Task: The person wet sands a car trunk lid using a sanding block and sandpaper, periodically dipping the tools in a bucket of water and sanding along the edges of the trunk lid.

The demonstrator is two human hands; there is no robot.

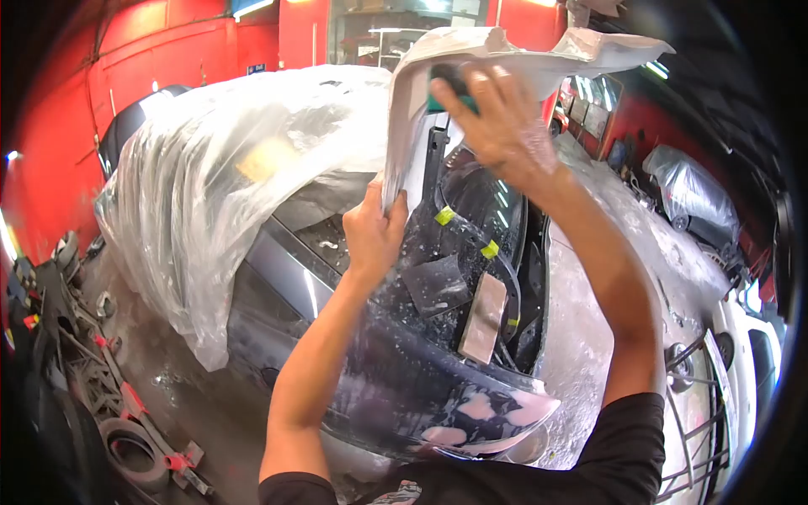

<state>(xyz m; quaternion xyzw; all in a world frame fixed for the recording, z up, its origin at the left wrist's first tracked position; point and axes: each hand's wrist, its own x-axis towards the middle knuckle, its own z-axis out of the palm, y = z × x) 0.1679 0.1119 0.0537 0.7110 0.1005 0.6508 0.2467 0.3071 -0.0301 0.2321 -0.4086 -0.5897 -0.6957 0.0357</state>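
a: what has the left hand (373, 236) got?

b: the lower edge of the pale panel (406, 105). the thumb is on the right side of the edge and the fingers go round the left, partly hidden, so the edge is pinched between them.

a: and where is that panel?

b: raised above the dark car (337, 404), around the far middle, with its upper part reaching off to the right.

a: the right hand (509, 118)?

b: farther up, holding a green and black block (454, 82) against the panel. the thumb stretches left, spread from the other fingers, which lie fairly close together over the block. they're blurred, so i can't tell how hard they press.

a: what's below the hands?

b: a dark flat sheet (436, 286) and, just to its right and nearer, a tan block (484, 318). a bit farther off are yellow-green tape pieces (444, 216).

a: and around them?

b: clear plastic (185, 185) drapes over the car on the far left, pinkish patches (478, 407) mark its near right corner, and a tyre (141, 481) lies on the floor at near left.
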